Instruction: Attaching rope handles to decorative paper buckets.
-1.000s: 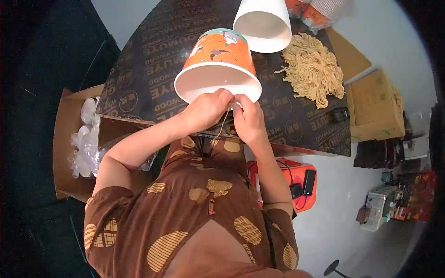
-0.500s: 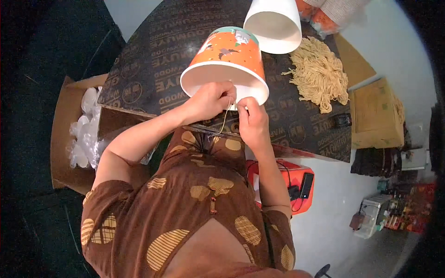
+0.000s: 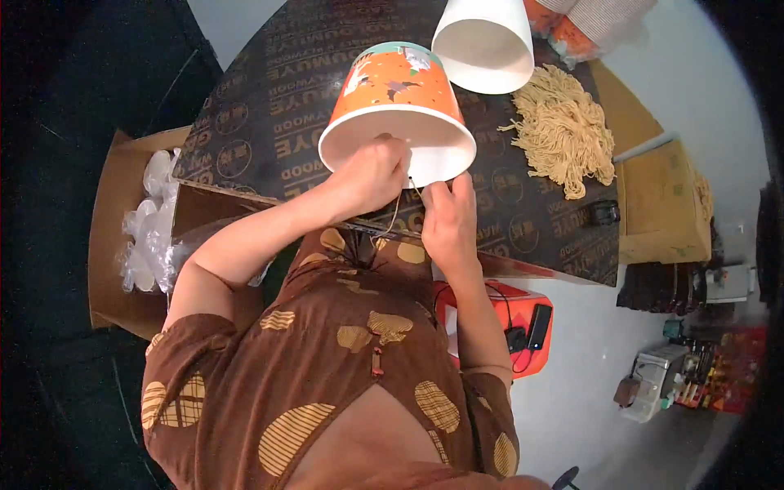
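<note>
An orange paper bucket (image 3: 394, 91) with a white rim and a teal band lies tilted at the table's near edge, its mouth facing me. My left hand (image 3: 371, 173) is closed in a pinch just inside the mouth, by the lower rim. A thin beige string (image 3: 395, 214) runs from the rim between my hands, and its loose end hangs over the table edge. My left fingertips are partly hidden, but the string leads up to them. My right hand (image 3: 447, 211) pinches the string at the outside of the rim, lower right.
A plain white bucket (image 3: 483, 49) lies behind, mouth toward me. Right of it is a heap of beige strings (image 3: 563, 131), with a small black object (image 3: 605, 213) nearby. Stacked orange buckets (image 3: 600, 28) stand far right. An open carton (image 3: 110, 237) with clear plastic pieces is at left, a red stool (image 3: 535, 359) below.
My left hand has moved up and further into the bucket's mouth, away from the right hand. The string now spans the gap between them, and the bucket has tipped slightly.
</note>
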`<state>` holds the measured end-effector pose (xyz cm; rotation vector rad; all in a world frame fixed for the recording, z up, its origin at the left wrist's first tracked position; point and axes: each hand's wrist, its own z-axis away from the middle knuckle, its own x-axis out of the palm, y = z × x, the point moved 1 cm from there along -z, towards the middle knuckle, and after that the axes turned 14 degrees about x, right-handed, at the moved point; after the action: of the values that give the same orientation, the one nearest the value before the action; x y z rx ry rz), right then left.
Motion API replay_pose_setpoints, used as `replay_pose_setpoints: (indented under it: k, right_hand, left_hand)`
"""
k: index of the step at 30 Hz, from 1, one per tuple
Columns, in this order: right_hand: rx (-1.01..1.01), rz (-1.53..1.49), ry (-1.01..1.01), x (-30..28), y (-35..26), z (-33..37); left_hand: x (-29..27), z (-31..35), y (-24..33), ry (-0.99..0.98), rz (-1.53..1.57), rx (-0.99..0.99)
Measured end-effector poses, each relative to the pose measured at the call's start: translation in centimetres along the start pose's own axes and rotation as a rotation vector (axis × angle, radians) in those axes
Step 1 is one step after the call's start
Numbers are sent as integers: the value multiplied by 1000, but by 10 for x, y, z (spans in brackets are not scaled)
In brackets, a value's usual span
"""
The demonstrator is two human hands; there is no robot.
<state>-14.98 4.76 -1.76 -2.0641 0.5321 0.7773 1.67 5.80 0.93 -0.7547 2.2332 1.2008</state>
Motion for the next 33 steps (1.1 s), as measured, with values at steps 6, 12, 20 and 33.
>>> replay_pose_setpoints:
  k: [6, 12, 20, 33]
  right_hand:
    - [-6, 45, 31, -2, 1, -2]
    - [36, 108, -16, -5, -3, -4]
    - [71, 49, -10, 2, 9, -5]
    - [148, -117, -21, 2, 12, -9]
  left_hand:
    - [-5, -4, -12, -192, 591, -19]
    - [-3, -5, -9, -175, 529, -155]
    - [5, -3, -3, -191, 294, 8]
    - [23, 2, -4, -173, 26, 261]
